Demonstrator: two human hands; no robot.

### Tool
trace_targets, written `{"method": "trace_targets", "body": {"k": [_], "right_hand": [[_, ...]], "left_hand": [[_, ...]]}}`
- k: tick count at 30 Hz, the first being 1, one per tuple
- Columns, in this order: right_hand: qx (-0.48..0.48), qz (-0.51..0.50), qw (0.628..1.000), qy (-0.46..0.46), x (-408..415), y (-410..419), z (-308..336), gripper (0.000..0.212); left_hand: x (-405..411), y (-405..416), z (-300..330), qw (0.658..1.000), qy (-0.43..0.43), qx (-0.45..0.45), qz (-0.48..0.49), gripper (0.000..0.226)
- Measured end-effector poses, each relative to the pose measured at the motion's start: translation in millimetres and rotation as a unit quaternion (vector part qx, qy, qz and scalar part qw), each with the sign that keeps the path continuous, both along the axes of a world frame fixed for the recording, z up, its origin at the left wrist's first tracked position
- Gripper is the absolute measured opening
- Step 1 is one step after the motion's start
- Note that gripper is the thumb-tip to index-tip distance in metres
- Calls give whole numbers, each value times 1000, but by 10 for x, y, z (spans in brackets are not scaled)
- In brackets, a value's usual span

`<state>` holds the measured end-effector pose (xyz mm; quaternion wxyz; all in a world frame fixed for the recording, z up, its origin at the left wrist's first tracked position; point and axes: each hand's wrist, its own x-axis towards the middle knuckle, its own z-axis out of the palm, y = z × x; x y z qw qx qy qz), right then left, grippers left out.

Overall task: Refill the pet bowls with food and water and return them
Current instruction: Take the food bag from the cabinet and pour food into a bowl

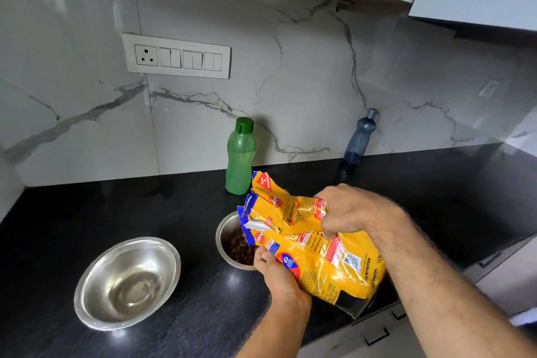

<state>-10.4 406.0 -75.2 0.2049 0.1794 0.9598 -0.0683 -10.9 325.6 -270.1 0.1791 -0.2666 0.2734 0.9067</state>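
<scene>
Clearly "WALTHAM" shows on yellow food bag (313, 244), both hands gripping

I count two steel bowls (128, 282) (229, 238), two bottles (240, 157) (359, 139), one food bag (313, 244), two hands (279, 273) (348, 212), one switch panel (177, 56)

Both bare forearms reach forward from the lower right, the right one higher and longer in view. The right hand (345, 212) sits palm down, knuckles up, fingers and thumb curled tight in a pinching grip, wrist bent slightly downward. The left hand (276, 273) is lower and nearer the body, palm turned right, fingers wrapped under in a closed, supporting grip, thumb on top.
</scene>
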Motion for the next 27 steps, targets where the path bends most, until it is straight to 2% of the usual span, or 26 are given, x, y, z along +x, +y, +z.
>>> {"method": "trace_targets", "body": {"k": [6, 9, 11, 27], "right_hand": [[1, 8, 1000, 14, -36, -44, 45, 26], [-3, 3, 1000, 4, -74, -59, 88, 31], [-1, 0, 1000, -2, -97, -70, 97, 36], [-17, -23, 1000, -4, -11, 49, 34, 33]], "left_hand": [[-38, -65, 65, 1000, -4, -17, 1, 32], [-31, -52, 79, 997, -59, 31, -30, 49], [-13, -59, 104, 996, -63, 37, -47, 56], [51, -22, 66, 993, -60, 49, -90, 57]]}}
